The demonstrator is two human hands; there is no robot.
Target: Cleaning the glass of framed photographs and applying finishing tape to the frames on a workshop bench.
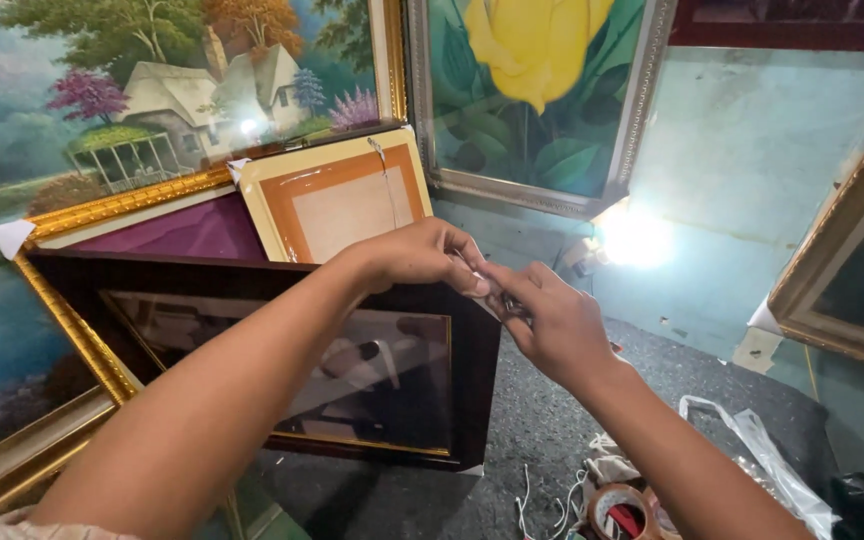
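Hands meeting in mid-air at the centre of the view, fingertips together above the upper right corner of a dark brown wooden picture frame (252, 300) with a thin gold inner edge and glass over a dim photograph. Left hand (422, 255) reaching across from the left, fingers curled and pinched. Right hand (552, 325) coming up from the lower right, thumb and fingers closed against those of the left. Something small and pale pinched between the fingertips of both hands, too hidden to tell what. Dark frame leaning upright against a stack of other pictures: a cream and orange flat frame (337, 205), a purple panel (172, 232), a large landscape painting of a cottage in an ornate gold frame (122, 110). Behind, to the right, a painting of a yellow rose in a silver frame (537, 95). Below the right forearm, on the dark grey floor (552, 430), a roll of brown tape (620, 508), loose white string (542, 505) and crumpled clear plastic (767, 455).
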